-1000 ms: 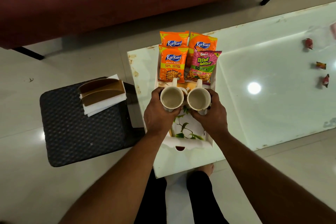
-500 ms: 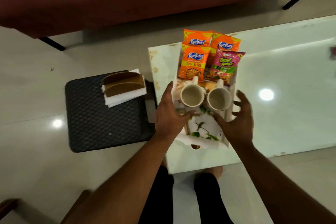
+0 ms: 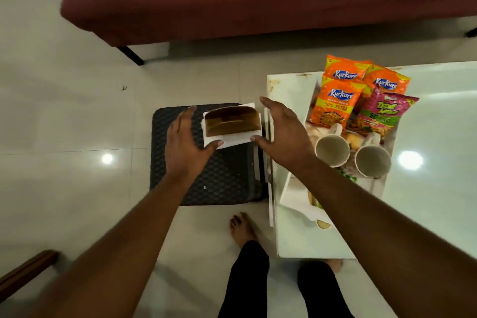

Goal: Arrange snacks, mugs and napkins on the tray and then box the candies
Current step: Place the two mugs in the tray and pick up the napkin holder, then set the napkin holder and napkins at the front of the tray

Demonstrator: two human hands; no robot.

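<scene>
Both hands are spread open and empty, the left hand (image 3: 184, 147) and right hand (image 3: 282, 137) bracketing the napkin holder (image 3: 231, 121), thumbs at its near corners, contact unclear. That brown holder with its white napkins (image 3: 232, 140) sits on a dark woven stool (image 3: 222, 183) beside the white table (image 3: 438, 188). A moment ago these hands were letting go of the two mugs (image 3: 333, 150), which now stand on the tray (image 3: 294, 195) below the snack packets (image 3: 335, 103). Snacks and mugs look settled; napkins seem next.
</scene>
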